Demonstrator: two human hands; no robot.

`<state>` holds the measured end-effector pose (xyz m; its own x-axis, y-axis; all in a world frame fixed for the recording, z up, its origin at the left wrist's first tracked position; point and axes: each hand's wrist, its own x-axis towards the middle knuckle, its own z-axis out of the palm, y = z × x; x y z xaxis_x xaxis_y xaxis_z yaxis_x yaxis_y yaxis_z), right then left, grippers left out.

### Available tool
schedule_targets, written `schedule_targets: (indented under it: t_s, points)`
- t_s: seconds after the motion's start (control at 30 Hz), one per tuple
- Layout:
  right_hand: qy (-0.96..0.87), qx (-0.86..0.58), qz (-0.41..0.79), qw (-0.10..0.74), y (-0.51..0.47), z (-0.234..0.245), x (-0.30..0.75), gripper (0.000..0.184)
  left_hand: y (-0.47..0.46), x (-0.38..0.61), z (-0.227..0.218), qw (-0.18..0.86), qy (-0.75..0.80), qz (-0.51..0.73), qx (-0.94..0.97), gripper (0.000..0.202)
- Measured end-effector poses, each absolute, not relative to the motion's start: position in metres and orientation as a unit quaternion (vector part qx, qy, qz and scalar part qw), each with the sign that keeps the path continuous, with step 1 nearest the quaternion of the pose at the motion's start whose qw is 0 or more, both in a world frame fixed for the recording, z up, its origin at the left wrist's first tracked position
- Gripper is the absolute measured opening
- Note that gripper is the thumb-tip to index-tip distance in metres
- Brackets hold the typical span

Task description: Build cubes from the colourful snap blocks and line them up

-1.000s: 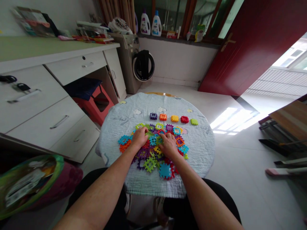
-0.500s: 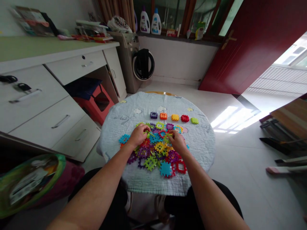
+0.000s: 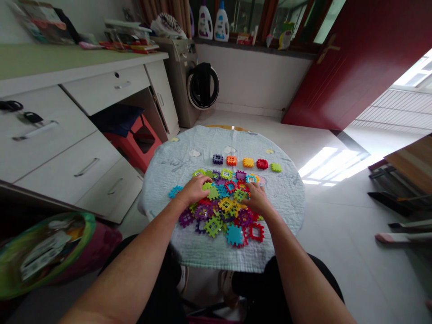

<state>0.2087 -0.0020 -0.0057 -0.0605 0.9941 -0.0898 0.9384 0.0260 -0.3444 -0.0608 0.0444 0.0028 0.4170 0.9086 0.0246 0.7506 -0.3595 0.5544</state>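
Observation:
My left hand is at the left side of a heap of colourful notched plastic building tiles, pinching a solid light-green building tile by its left edge. My right hand rests over the heap's right side with fingers spread; its fingertips touch tiles near a green window-frame tile. Yellow window tile, solid blue tile and red open-frame tile lie nearer to me. Behind the heap stands a row of joined blocks: dark purple, orange, yellow, red and green.
A pale blue cloth covers the round table. To the left are white drawers, a red stool and a full waste bin. A washing machine with its door ajar stands behind.
The green tile in my left hand has turned from edge-on to face-up. My right hand's fingers have spread and moved slightly right. The whole view has shifted a little.

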Motion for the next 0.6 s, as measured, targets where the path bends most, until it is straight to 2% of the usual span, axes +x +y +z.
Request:
schedule_targets:
  t_s: [0.23,0.4,0.6]
  points:
    - [-0.709,-0.687,0.152,0.043,-0.003,-0.008,0.207,0.056,0.036,-0.051,-0.004,0.171,0.514,0.118,0.832,0.055]
    - [-0.710,-0.684,0.156,0.060,-0.002,-0.015,0.199,0.050,0.030,-0.042,-0.006,0.158,0.526,0.091,0.831,0.056]
    - [-0.719,-0.665,0.164,0.115,-0.002,-0.012,0.197,0.054,0.031,-0.038,-0.004,0.149,0.517,0.116,0.835,0.063]
